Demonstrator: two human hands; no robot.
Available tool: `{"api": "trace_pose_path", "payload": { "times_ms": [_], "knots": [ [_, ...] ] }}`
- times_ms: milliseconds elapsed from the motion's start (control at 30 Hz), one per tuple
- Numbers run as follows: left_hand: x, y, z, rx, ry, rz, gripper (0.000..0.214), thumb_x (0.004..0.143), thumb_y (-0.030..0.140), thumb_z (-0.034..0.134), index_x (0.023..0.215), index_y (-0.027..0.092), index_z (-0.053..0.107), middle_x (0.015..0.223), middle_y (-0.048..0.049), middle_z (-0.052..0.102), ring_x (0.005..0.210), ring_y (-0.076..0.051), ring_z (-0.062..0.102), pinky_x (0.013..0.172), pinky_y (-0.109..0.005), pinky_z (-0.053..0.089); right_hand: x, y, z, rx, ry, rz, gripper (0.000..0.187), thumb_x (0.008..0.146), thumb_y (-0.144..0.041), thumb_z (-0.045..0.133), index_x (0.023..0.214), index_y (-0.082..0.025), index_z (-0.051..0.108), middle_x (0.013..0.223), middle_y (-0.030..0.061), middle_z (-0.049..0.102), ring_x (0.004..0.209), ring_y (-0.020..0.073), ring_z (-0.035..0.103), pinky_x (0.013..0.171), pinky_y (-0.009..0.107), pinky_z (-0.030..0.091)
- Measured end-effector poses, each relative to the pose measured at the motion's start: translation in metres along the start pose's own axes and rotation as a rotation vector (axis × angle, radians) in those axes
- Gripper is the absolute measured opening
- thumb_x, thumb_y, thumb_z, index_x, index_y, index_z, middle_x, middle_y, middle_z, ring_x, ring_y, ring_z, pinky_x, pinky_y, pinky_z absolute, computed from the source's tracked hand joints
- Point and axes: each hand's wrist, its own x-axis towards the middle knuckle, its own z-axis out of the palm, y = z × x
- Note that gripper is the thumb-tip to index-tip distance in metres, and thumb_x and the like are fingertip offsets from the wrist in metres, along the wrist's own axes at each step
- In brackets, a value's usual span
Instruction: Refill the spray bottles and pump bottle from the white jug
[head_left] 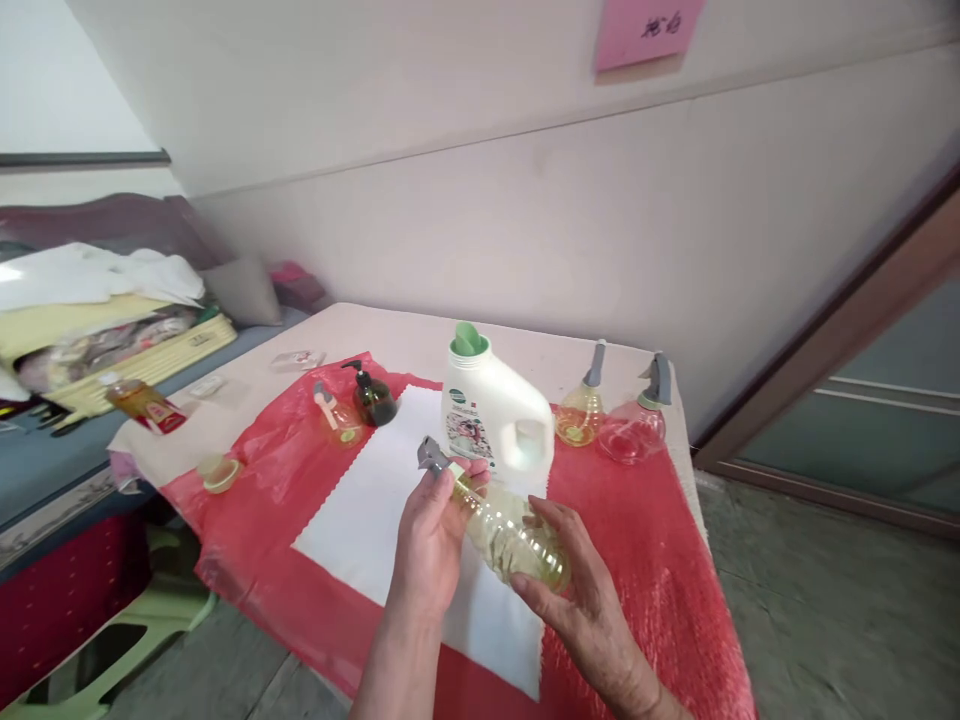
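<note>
Between my two hands lies a clear yellowish spray bottle (pixel 510 535) with a grey spray head, tilted so its head points up and left. My left hand (pixel 435 535) is wrapped round its neck, just below the spray head. At the other end, my right hand (pixel 574 575) grips the base with thumb and fingers on opposite sides. Right behind stands a large white jug (pixel 495 400) with a side handle and a printed label; a green spout insert (pixel 468 338) shows in its uncapped mouth. Under the bottle is a white cloth (pixel 360 520).
Two more spray bottles, one yellowish (pixel 581 412) and one pinkish (pixel 634 430), stand at the right. Left of the jug are a dark pump bottle (pixel 375 398) and another spray bottle (pixel 341 420). A greenish cap (pixel 219 472) and an amber bottle (pixel 146 402) sit farther left.
</note>
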Motion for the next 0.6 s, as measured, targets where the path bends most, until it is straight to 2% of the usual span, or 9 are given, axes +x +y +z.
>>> {"api": "trace_pose_path", "payload": {
  "times_ms": [200,400,600],
  "knots": [
    [-0.0029,-0.0076,0.0052,-0.025,0.007,-0.025,0.034,0.080,0.045,0.071,0.097,0.015,0.070,0.109,-0.0126,0.070,0.107,-0.028,0.063,0.088,-0.039,0.049,-0.0025,-0.0042,-0.0027,0.045,0.059,0.012,0.056,0.077,-0.043,0.071,0.128,-0.030,0.049,0.117,0.0049,0.055,0.108,0.0239,0.056,0.092,0.037,0.049],
    [-0.0046,-0.0105,0.0088,0.032,0.030,0.061,0.027,0.081,0.040,0.071,0.097,0.018,0.069,0.109,-0.0103,0.070,0.107,-0.026,0.063,0.089,-0.038,0.049,0.0002,-0.0073,-0.0059,0.082,0.076,0.020,0.058,0.074,-0.038,0.072,0.127,-0.028,0.051,0.116,0.0056,0.055,0.107,0.0243,0.056,0.092,0.038,0.049],
    [-0.0050,-0.0113,0.0091,0.066,0.041,0.078,0.030,0.078,0.040,0.074,0.098,0.017,0.069,0.108,-0.0112,0.070,0.108,-0.029,0.064,0.091,-0.040,0.049,0.0024,-0.0045,-0.0050,0.088,0.075,0.031,0.058,0.071,-0.035,0.073,0.125,-0.027,0.053,0.118,0.0066,0.056,0.110,0.0247,0.056,0.094,0.038,0.047]
  ]
}}
